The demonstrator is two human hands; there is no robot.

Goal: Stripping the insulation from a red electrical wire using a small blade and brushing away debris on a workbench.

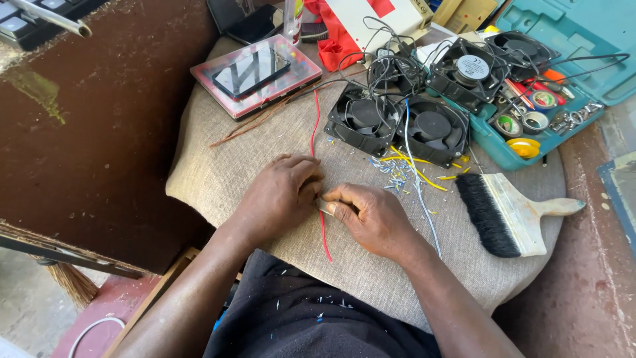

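Note:
My left hand (281, 192) and my right hand (374, 215) meet over a burlap-covered round surface (218, 179). A thin red wire (316, 126) runs from the fans down between the two hands and out below them. My left fingers pinch the wire. A small flat metal blade (324, 206) is gripped in my right fingers and lies against the wire. Bits of cut insulation (397, 174) are scattered just beyond my right hand.
Several black cooling fans (363, 119) with tangled wires sit at the back. A teal tool case (570, 40) with small parts lies at the right. A wide paintbrush (510, 212) rests beside my right hand. A clear plastic box (255, 73) holds a phone.

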